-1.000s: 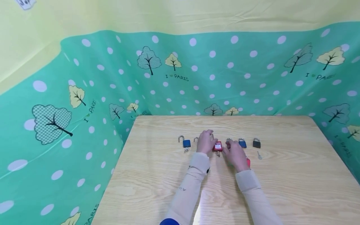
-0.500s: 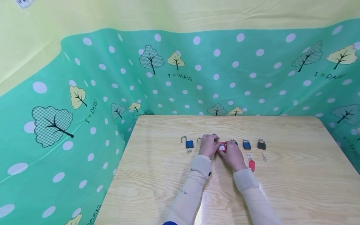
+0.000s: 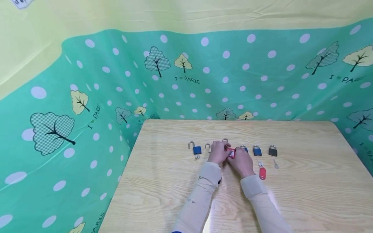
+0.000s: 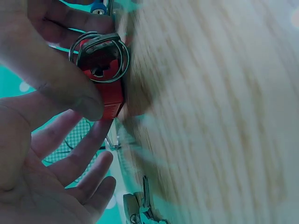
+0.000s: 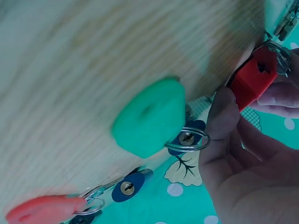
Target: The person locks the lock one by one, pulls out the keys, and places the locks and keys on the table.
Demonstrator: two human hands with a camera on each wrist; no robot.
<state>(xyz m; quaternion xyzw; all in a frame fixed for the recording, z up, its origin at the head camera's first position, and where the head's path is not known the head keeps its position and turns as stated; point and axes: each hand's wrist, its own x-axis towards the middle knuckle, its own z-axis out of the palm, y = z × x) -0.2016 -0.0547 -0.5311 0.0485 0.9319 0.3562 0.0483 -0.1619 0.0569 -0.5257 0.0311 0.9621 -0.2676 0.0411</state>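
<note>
My left hand point(image 3: 219, 152) and right hand point(image 3: 242, 160) hold a red padlock point(image 3: 231, 153) with a white label between them. A metal shackle point(image 3: 225, 140) shows behind my left fingers, to the left of the padlock's body. In the left wrist view, a key with a ring point(image 4: 99, 55) sits in the underside of the padlock, and a thumb presses the red side. My right thumb point(image 5: 220, 112) touches the padlock's near edge in the right wrist view, with left fingers point(image 5: 280, 95) at the opposite side. A green key tag point(image 5: 152, 119) lies near my right hand.
Left stand a blue padlock point(image 3: 197, 150) with its shackle open, keys point(image 3: 197, 157) below it, and another open shackle point(image 3: 207, 146). Right are blue padlocks point(image 3: 257, 151), a black padlock point(image 3: 272, 151), a loose key point(image 3: 276, 164) and a red key tag point(image 3: 262, 173) on the wooden table point(image 3: 314, 194).
My right hand has moved left and closed onto the red padlock, and my left fingers have come onto its other side. The red key tag is uncovered. The head view has shifted slightly.
</note>
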